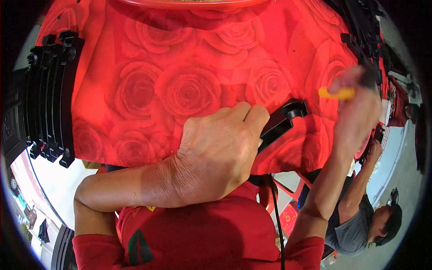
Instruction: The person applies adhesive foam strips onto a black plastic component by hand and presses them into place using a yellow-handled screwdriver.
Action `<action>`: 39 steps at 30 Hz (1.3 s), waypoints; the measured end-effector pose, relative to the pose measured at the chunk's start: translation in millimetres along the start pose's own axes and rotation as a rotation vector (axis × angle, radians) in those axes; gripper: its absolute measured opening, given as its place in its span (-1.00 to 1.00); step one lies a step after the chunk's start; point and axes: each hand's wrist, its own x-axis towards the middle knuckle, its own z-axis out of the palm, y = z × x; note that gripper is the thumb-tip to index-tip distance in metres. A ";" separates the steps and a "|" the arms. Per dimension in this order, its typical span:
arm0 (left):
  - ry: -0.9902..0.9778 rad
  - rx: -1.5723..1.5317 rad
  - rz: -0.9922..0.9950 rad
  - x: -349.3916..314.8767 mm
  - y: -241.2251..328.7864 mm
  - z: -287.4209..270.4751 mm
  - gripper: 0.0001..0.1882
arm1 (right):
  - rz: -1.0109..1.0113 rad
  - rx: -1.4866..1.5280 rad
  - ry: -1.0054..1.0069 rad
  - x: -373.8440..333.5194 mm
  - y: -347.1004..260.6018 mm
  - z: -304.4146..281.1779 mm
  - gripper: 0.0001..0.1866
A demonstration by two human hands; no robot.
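Note:
My left hand [222,146] is closed, back up, around the near end of a long black plastic part [284,122]. The part's hooked, notched end sticks out past my fingers to the right, just over the cloth. To the right, my right hand [357,96] is raised and smeared by motion. A yellow tool [336,93] juts from its closed fingers toward the left; the tool's kind is too blurred to make out. Some black shape lies at the far side of that hand, and I cannot tell whether the hand touches it.
A red rose-patterned cloth [189,92] covers the table. Several similar black parts [54,96] stand in a row at the left edge; more black parts [360,22] lie at the far right. A red rim [193,4] shows at the far edge. Another person [360,220] works at right.

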 end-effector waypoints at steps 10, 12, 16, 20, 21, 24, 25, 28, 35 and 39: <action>-0.009 0.066 -0.028 0.0 6.5 2.2 -0.78 | -0.038 -0.234 -0.212 51.8 37.7 12.5 -0.64; 0.000 0.028 -0.019 -1.0 5.2 2.0 -0.80 | -0.027 -0.123 -0.194 41.7 31.5 11.5 -0.67; 0.014 0.027 -0.028 -3.4 -0.1 3.5 -0.82 | 0.036 -0.200 -0.268 -23.4 -1.1 2.6 -0.82; 0.025 -0.001 0.016 -5.9 4.0 4.9 -0.84 | -0.039 -0.305 -0.450 -60.9 -11.2 -10.6 -0.59; 0.034 -0.008 0.031 -6.8 5.3 5.5 -0.85 | -0.031 -0.271 -0.468 -65.5 -13.6 -10.0 -0.58; 0.011 -0.008 0.070 -9.5 11.0 3.9 -0.85 | 0.136 -0.036 -0.406 -79.7 -1.1 -15.7 -0.68; 0.014 -0.004 0.071 -10.5 10.4 3.2 -0.85 | 0.132 -0.033 -0.405 -81.1 -2.8 -17.7 -0.68; 0.009 -0.129 0.117 -13.4 9.3 0.8 -0.83 | 0.120 0.146 -0.314 -88.0 -16.2 -21.8 -0.76; -0.301 -0.265 0.037 -13.4 7.2 -9.0 -0.79 | 0.021 0.130 -0.277 -96.5 -23.7 -25.2 -0.75; -0.362 -0.258 0.006 -14.6 16.5 -9.9 -0.82 | 0.058 0.129 -0.210 -100.1 -25.7 -30.9 -0.77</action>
